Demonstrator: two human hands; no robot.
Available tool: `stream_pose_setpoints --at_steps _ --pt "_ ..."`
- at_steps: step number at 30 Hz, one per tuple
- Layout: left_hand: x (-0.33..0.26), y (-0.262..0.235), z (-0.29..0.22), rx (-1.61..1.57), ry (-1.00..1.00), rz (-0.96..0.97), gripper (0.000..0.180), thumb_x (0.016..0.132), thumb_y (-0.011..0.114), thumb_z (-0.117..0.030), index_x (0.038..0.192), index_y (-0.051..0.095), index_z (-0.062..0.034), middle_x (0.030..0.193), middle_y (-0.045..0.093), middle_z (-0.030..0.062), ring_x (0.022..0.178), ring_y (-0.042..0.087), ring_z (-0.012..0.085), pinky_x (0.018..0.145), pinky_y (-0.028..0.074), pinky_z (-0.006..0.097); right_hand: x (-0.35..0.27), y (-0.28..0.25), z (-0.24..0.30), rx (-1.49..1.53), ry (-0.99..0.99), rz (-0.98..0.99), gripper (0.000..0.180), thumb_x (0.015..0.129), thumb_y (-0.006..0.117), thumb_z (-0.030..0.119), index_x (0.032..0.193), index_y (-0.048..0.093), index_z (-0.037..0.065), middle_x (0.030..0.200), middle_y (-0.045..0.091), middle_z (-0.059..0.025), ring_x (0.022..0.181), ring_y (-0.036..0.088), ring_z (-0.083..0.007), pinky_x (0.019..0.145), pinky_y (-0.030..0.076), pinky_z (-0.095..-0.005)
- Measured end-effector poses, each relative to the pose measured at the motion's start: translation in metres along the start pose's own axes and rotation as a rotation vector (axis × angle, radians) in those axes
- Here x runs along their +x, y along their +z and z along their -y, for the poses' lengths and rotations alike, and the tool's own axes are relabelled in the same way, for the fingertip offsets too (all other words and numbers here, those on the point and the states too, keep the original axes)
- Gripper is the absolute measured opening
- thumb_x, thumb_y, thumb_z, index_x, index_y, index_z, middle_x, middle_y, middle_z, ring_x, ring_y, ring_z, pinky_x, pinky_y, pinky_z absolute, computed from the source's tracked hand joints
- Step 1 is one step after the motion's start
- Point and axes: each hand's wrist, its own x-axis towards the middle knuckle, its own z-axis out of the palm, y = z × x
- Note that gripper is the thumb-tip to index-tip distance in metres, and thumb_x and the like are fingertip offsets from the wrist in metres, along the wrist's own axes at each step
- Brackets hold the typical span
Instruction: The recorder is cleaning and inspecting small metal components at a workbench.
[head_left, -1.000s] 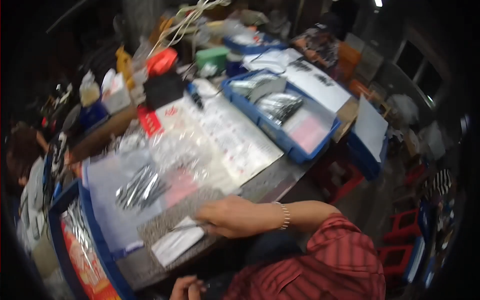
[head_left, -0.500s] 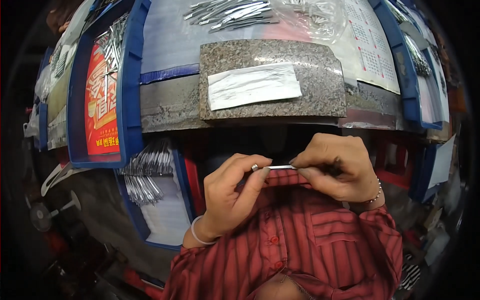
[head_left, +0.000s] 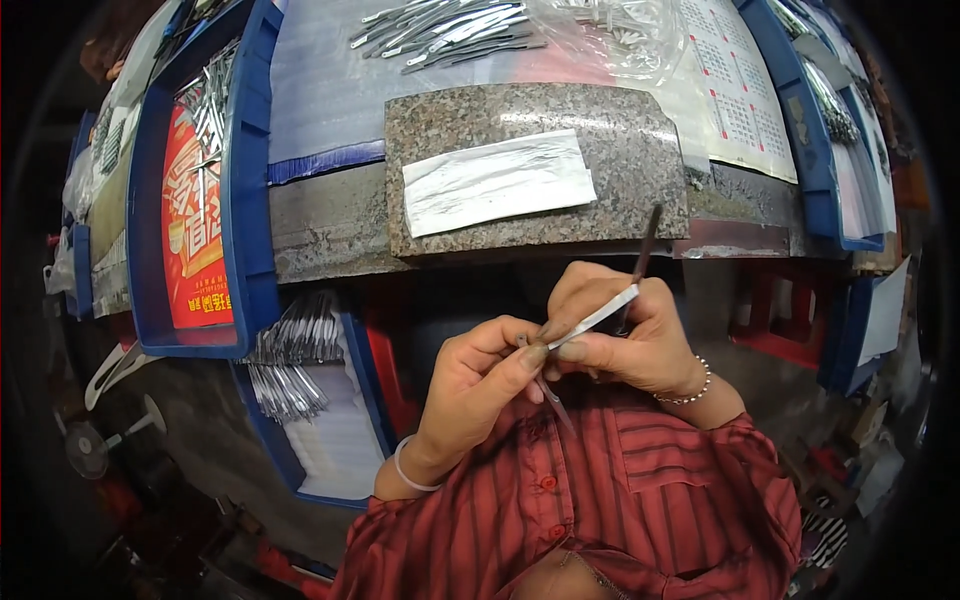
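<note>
Both of my hands are together just below the table's front edge. My right hand (head_left: 640, 345) pinches a slim metal strip (head_left: 606, 311), bright along its lower part, with a dark narrow end slanting up and right past my fingers. My left hand (head_left: 475, 380) is closed with thumb and fingertips at the strip's lower end. From under the left fingertips a second thin metal piece (head_left: 556, 402) points down toward the red striped shirt. Fingers cover where the two pieces meet, so I cannot tell whether they are joined.
A speckled stone block (head_left: 640, 150) bearing folded white paper (head_left: 500, 182) sits at the table edge. Behind it lie several metal strips (head_left: 450, 30) and a clear plastic bag (head_left: 625, 35). Blue trays (head_left: 255, 180) flank it; a lower blue bin (head_left: 335, 455) holds more strips. A red stool (head_left: 780, 310) stands right.
My hands have drawn closer together, the right one moving left. The strip, level between them before, now tilts up and right, and a second piece shows below my left fingers.
</note>
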Motion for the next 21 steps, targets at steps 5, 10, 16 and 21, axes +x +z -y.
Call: stream_pose_setpoints --at_steps 5,10,16,21 --pt "-0.001 -0.004 -0.006 0.086 0.062 -0.071 0.019 0.099 0.052 -0.013 0.106 0.061 0.0029 0.090 0.064 0.0077 0.071 0.057 0.0071 0.067 0.047 0.019 -0.006 -0.011 0.014 -0.244 -0.077 -0.012 0.011 0.085 0.070 0.003 0.094 0.066 -0.002 0.087 0.068 -0.0102 0.076 0.067 -0.0158 0.066 0.052 -0.0260" --pt "0.002 -0.008 -0.007 -0.034 0.106 -0.116 0.025 0.102 0.046 -0.017 0.108 0.060 0.0029 0.089 0.064 0.0077 0.071 0.057 0.0081 0.066 0.047 0.020 -0.020 0.005 0.011 -0.558 -0.021 -0.019 0.043 0.082 0.071 0.003 0.122 0.056 0.000 0.081 0.065 -0.0087 0.071 0.067 -0.0138 0.061 0.051 -0.0246" --pt "0.006 -0.006 -0.004 -0.044 0.175 -0.104 0.027 0.102 0.048 -0.019 0.112 0.060 0.0030 0.087 0.062 0.0049 0.071 0.058 0.0069 0.065 0.047 0.019 -0.013 0.010 0.013 -0.743 -0.219 0.052 0.033 0.073 0.066 -0.005 0.106 0.062 0.000 0.074 0.059 -0.0076 0.060 0.061 -0.0203 0.053 0.048 -0.0292" --pt "0.002 -0.007 -0.004 -0.052 0.132 -0.104 0.028 0.102 0.048 -0.020 0.114 0.059 0.0028 0.087 0.062 0.0045 0.071 0.058 0.0065 0.064 0.047 0.019 -0.011 0.011 0.011 -0.797 -0.295 0.060 0.032 0.074 0.067 -0.005 0.105 0.062 -0.002 0.070 0.057 -0.0074 0.057 0.060 -0.0199 0.050 0.047 -0.0293"
